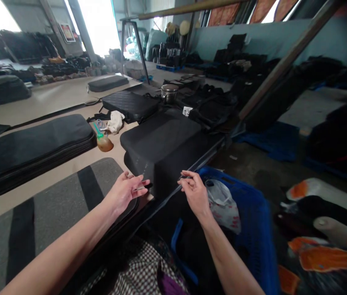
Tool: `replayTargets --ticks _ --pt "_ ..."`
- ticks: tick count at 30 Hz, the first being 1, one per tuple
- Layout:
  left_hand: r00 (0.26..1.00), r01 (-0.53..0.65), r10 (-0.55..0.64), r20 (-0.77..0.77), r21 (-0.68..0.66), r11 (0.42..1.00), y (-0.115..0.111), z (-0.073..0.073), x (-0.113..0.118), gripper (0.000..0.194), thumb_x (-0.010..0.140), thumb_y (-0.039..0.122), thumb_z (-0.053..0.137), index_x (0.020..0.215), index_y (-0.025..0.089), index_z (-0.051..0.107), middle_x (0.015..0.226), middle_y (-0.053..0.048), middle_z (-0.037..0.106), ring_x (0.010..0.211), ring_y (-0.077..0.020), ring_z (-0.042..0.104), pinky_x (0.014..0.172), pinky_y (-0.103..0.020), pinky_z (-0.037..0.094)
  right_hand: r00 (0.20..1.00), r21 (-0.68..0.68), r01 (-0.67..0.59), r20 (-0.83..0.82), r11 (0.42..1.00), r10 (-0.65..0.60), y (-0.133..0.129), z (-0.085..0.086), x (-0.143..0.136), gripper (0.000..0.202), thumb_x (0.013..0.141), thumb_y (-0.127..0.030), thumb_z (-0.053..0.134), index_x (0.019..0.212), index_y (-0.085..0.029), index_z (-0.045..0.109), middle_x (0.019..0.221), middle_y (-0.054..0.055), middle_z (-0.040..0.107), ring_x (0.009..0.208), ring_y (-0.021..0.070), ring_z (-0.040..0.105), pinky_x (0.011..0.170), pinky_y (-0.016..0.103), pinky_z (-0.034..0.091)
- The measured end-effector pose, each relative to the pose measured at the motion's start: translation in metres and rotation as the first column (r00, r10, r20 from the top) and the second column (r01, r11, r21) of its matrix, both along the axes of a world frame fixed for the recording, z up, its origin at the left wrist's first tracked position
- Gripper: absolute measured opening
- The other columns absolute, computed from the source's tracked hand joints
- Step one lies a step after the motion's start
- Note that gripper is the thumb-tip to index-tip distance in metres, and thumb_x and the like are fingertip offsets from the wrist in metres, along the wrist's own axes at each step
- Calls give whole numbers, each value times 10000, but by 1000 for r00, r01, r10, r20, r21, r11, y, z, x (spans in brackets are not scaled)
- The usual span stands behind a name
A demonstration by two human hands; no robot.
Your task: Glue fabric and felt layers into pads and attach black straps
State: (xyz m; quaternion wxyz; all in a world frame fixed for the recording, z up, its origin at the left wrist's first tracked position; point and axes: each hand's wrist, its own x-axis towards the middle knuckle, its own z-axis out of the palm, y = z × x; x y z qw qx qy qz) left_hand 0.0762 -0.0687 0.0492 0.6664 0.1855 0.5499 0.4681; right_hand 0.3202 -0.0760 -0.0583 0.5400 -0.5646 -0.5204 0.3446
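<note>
My left hand [126,190] is in front of the near corner of a black padded case [164,135]. Its thumb and fingers are partly bent, and something thin with a dark end seems to lie between them, too small to name. To the right, my right hand [194,191] hovers beside the table edge with its fingers curled into a pinch. What that pinch holds, if anything, I cannot make out. Under my left forearm lies a grey padded panel [59,196] with black straps. The hands are apart from each other.
A blue plastic crate [253,221] with a plastic bag [222,203] stands low on the right. On the table are a squeeze bottle [104,142] with a green nozzle, a white cloth [115,122], another black case [35,143] and a metal pot [169,93]. A slanting pole [287,61] rises at right.
</note>
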Motion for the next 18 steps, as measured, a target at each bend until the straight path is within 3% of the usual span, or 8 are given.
replayTargets --ticks 4,9,13,15,18 --pt "1000 29 -29 -7 -25 999 -1 2 5 430 835 42 782 1061 208 457 796 -37 653 669 -200 731 479 -229 589 992 88 49 109 995 -59 35 6 27 314 964 -360 593 1237 -205 597 1288 116 671 932 184 747 787 341 611" --pt "995 99 -100 30 27 995 2 -3 16 323 840 175 832 874 186 511 598 15 543 457 -96 521 389 -155 433 891 132 193 392 972 -230 126 21 68 333 926 -286 564 1232 -165 618 1348 162 614 1080 215 694 926 369 587" --pt "993 91 -93 78 30 995 -2 -11 24 371 769 255 904 778 171 542 557 39 483 413 -53 407 356 -134 306 840 53 288 466 956 -279 204 34 96 435 906 -260 593 1315 -111 594 1474 231 523 1356 307 530 1165 481 409" --pt "989 99 -102 106 31 995 -6 -12 27 399 713 274 943 756 163 561 571 48 472 418 -39 373 352 -132 263 831 -17 312 490 950 -264 233 38 107 459 920 -293 603 1332 -92 588 1476 246 529 1390 333 495 1192 508 355" --pt "989 65 -73 132 68 996 -11 -12 29 445 642 283 983 753 160 570 620 47 495 448 -35 379 371 -137 255 836 -105 335 492 937 -244 262 37 118 502 893 -359 673 1312 -90 609 1453 252 546 1341 349 537 1158 493 382"
